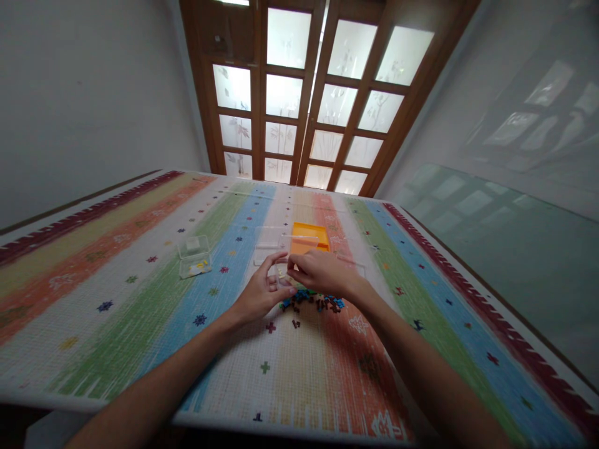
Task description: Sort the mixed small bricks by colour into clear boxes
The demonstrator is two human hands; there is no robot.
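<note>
My left hand (258, 294) is curled with thumb and fingers around what looks like a small clear plastic box (281, 274); pale bits show inside it. Just over that box, my right hand (322, 272) has its fingers pinched together. Whatever lies between those fingertips is too small to make out. Close below both hands is a loose pile of small blue, green and dark brown pieces (304, 300), partly hidden by the right hand. A few brown pieces (296, 324) lie apart, nearer to me.
Behind my hands sits an orange tray (307, 229), with a clear plastic lid or case (267, 236) beside and partly over it. To the left, an opened clear box (194, 257) holds yellow and white bits. A striped cloth (154, 299) covers the table.
</note>
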